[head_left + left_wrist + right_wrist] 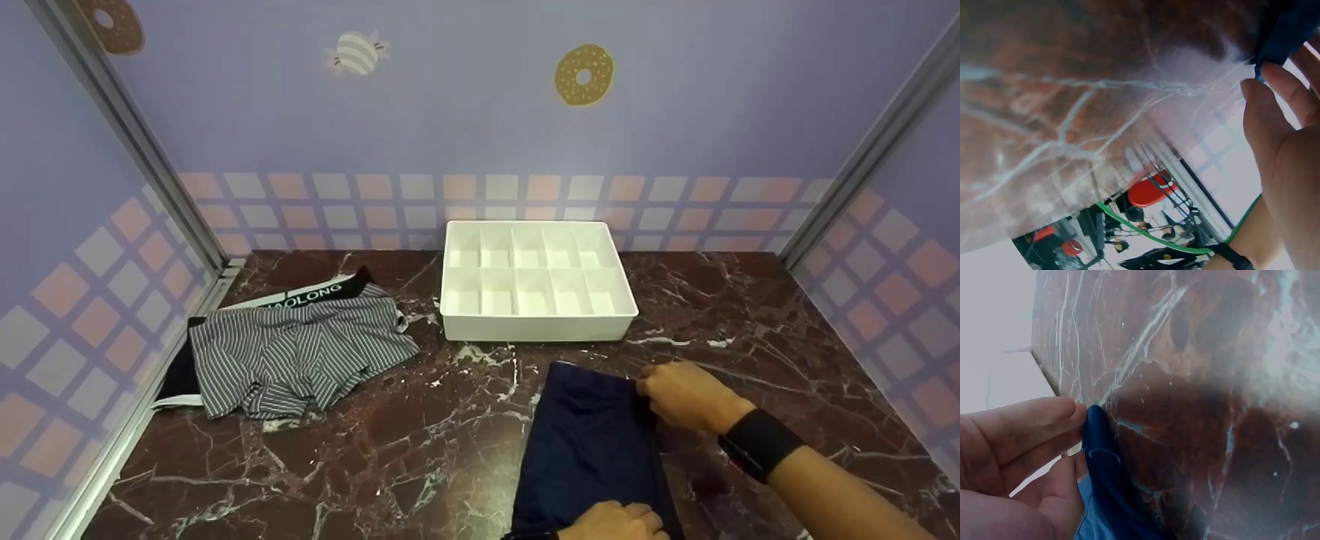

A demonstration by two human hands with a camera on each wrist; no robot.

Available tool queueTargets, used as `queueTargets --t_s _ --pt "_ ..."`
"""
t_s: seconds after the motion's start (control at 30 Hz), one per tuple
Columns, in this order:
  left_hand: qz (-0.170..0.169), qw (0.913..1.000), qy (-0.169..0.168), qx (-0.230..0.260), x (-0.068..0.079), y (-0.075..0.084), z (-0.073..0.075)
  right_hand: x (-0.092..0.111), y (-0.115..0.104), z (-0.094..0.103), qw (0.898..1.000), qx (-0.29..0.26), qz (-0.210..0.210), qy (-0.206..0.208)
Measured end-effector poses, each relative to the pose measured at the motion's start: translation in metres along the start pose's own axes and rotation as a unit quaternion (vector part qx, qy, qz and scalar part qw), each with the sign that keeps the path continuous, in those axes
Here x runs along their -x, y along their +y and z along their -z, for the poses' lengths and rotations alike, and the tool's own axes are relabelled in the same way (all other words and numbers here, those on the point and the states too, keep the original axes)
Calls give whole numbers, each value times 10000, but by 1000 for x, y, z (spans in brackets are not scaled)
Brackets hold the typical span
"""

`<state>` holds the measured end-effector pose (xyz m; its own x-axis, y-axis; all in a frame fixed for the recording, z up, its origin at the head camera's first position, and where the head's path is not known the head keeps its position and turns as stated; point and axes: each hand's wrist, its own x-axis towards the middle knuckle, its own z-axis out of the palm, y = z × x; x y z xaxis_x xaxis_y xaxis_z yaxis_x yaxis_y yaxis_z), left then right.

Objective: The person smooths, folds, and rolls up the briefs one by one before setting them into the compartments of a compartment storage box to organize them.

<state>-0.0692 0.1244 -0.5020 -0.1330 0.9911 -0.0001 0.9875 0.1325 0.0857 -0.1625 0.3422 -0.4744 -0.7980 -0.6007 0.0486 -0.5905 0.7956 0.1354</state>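
Nearest the camera: left hand (611, 523), cut by the bottom edge of the head view; the left wrist view shows its thumb and index finger pinching an edge of the dark cloth. Remaining items by size. Tabletop (360, 465): dark red, white-veined, glossy. White divided tray (540, 328): two rows of five compartments, standing near the back wall (480, 135). Navy garment (592, 442): right of centre, in front of the tray and apart from it, laid mostly flat, far edge toward the tray, near end at the left hand. Handling, by judgement: light, limp, soft knit with probable stretch, not fragile; likely to slide on the glossy surface and to wrinkle or curl if pulled from one side only. Best holds would be the far corners, where the edge looks thicker, and the near edge, with thumb and fingertips on opposite faces; a light pinch should do. Striped boxer briefs (300, 352): left of the tray, crumpled, over a black garment (180, 375) that shows at the left side; a lettered band (311, 294) shows behind, owner unclear. Right hand (690, 394): gripping the navy garment's far right corner, thumb opposite the fingers, cloth between. Smallest: black wristband (761, 444) on the right wrist
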Motion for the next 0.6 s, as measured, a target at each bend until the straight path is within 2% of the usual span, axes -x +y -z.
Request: queueTargets --t_s 0.2,0.37,0.5,0.6 --pt "-185 9953 -328 887 15 -8 -4 -6 -5 -4 9996 -8 -292 -40" --pt "-213 9900 -464 1313 19 -9 -5 -5 -4 -4 9990 -50 -404 -202" --pt "-149 9960 -326 818 26 -10 2 -7 -2 -3 9993 61 -327 -145" --pt "23 10000 46 6 36 -13 10 -11 -1 -1 9998 73 -165 109"
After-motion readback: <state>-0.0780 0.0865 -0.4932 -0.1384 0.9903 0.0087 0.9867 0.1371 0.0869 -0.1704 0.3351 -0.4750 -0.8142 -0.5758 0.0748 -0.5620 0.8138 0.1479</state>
